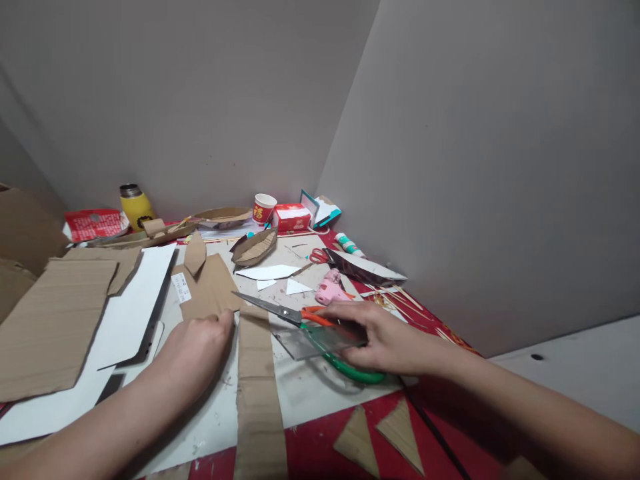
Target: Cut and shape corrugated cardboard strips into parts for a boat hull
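My right hand (370, 337) grips a pair of scissors (273, 308) with one orange and one green handle, the dark blades pointing left. A flat grey see-through piece (320, 341) shows beside the scissors at my fingers; its kind is unclear. My left hand (203, 347) is closed, fingers curled down and hidden, at the near edge of a brown cardboard piece (213, 293) with a white label. What it holds, if anything, is hidden. Between my hands a long cardboard strip (260, 400) runs toward me, its far end under the scissor tips.
Cardboard sheets (60, 320) and white board (135, 307) lie left. Behind are a boat-shaped cardboard piece (255, 248), a yellow bottle (136, 208), a paper cup (264, 208) and red scissors (319, 256). A pink object (331, 288) and thin sticks (413, 303) lie right; cardboard triangles (359, 441) lie in front.
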`<action>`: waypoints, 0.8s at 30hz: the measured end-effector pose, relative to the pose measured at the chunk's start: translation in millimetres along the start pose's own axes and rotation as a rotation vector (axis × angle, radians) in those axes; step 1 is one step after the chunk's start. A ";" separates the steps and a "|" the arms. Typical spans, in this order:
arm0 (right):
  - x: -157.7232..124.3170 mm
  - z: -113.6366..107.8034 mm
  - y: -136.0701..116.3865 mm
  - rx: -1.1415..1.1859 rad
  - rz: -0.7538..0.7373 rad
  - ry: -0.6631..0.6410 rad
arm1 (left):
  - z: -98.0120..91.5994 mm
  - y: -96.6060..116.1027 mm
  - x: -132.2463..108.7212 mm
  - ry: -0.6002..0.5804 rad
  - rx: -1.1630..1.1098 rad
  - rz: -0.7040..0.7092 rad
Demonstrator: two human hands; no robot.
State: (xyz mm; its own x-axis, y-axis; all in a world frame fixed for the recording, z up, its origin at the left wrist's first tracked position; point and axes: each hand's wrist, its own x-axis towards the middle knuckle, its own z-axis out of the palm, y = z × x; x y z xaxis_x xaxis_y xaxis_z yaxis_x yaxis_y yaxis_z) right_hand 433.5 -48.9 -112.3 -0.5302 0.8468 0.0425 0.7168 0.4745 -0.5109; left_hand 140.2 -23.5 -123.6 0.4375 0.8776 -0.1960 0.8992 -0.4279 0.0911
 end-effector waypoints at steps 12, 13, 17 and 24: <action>-3.9 0.8 -7.2 -0.014 -0.094 -0.068 | -11.5 -18.5 3.6 0.099 0.137 -0.140; -3.7 1.2 -8.0 -0.028 -0.106 -0.085 | -12.5 -19.5 3.6 0.117 0.121 -0.129; -0.2 3.9 -10.1 -0.058 -0.139 -0.179 | -14.6 -15.7 2.1 0.208 -0.065 -0.052; 11.5 11.3 -8.9 -0.087 -0.180 -0.253 | -10.2 -2.6 -2.4 0.031 -0.261 0.099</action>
State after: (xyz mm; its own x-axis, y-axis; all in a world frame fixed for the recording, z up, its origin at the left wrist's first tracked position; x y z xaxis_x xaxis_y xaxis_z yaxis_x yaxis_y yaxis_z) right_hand 415.9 -46.0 -117.0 -0.7402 0.6657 -0.0943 0.6311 0.6394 -0.4392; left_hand 136.9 -22.3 -113.5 0.5195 0.8423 -0.1438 0.8209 -0.4452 0.3577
